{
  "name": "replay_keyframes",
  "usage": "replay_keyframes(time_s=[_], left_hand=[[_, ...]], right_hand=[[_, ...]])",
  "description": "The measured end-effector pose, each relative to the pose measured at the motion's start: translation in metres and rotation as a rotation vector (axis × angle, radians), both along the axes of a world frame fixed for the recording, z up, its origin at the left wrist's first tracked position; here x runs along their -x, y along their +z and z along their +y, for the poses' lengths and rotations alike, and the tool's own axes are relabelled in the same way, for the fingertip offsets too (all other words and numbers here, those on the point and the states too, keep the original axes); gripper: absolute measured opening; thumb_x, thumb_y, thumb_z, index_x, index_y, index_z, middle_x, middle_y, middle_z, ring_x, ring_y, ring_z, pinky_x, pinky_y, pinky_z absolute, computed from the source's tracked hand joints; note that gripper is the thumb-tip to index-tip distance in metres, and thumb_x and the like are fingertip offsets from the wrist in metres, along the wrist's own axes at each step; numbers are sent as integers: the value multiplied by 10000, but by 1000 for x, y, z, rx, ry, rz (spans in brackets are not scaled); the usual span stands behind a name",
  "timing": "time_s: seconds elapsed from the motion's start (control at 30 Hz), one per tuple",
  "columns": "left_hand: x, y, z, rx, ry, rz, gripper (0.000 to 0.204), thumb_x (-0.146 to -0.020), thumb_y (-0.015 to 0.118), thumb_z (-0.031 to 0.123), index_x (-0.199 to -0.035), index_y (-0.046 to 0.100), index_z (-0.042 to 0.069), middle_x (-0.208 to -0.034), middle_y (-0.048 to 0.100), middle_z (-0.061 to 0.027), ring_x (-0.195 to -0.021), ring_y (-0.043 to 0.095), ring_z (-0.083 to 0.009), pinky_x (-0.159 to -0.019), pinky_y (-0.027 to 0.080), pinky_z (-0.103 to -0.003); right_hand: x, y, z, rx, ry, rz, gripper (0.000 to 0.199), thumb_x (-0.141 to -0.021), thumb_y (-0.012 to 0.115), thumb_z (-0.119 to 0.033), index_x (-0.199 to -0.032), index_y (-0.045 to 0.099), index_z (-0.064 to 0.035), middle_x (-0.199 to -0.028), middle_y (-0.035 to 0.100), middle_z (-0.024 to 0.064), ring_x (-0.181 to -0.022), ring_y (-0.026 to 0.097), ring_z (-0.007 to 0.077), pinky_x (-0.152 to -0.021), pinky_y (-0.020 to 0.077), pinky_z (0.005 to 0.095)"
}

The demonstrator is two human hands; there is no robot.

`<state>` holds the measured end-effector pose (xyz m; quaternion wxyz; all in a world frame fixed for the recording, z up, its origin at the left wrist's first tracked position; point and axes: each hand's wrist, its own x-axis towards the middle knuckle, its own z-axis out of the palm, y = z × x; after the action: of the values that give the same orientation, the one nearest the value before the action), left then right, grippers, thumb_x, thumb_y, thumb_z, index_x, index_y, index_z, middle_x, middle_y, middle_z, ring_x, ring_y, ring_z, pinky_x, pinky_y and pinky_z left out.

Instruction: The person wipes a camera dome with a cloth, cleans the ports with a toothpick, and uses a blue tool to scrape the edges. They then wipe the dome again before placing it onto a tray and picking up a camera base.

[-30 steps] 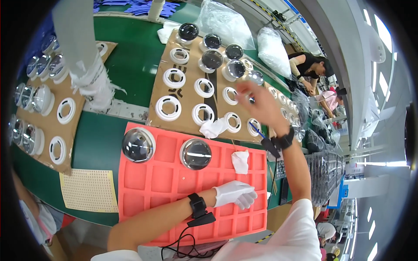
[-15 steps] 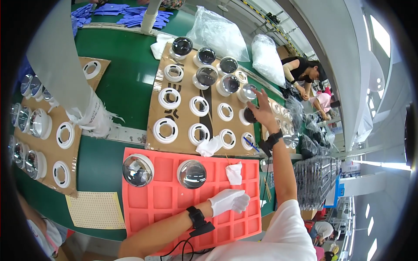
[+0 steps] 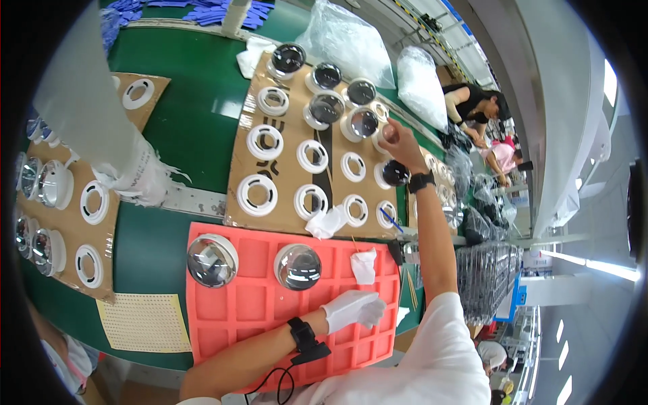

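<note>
Bare fingers of the right hand (image 3: 406, 147) bend around a clear dome (image 3: 389, 134), above and right of the centre; if they press it firmly, I cannot tell. White-gloved, the left hand (image 3: 353, 310) lies over a red tray (image 3: 226, 312) at lower centre, its fingers loosely together; what is under them I cannot see. Smooth green table (image 3: 196, 81) spreads at left and middle, and a person in black (image 3: 460, 96) bends at upper right. Brown flat cardboard (image 3: 287, 174) carries dark glossy domes (image 3: 327, 106) and white slotted rings (image 3: 302, 156) in rows. Square compartments divide the tray; along its upper part sit two shining round domes (image 3: 212, 260). Right of them is a crumpled white cloth (image 3: 363, 268). One thin blue stick (image 3: 390, 219) lies over a ring at the cardboard's lower right.
</note>
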<state>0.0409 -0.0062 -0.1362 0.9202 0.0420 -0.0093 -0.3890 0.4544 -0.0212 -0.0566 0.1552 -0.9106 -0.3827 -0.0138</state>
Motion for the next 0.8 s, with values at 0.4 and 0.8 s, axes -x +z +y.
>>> replay_keyframes(time_s=[0.4,0.8], left_hand=[[-12,14,16,-2,182,-1,539,-1076,373,475,-1235,584,5,-1161,658,-110,-1071,643,-242,-874,543,-405],[5,63,26,-710,432,-437,579,-896,748,225,-1380,463,85,-1297,536,-81,-1231,543,-213,-899,571,-384]], right_hand=[[178,132,-47,-207,-88,264,682,-839,784,-97,-1455,494,-53,-1183,672,83,-1025,651,155,-903,512,308],[298,56,-155,-309,-83,377,640,-829,768,-154,-1391,489,-31,-1335,564,218,-1197,573,392,-1023,465,448]])
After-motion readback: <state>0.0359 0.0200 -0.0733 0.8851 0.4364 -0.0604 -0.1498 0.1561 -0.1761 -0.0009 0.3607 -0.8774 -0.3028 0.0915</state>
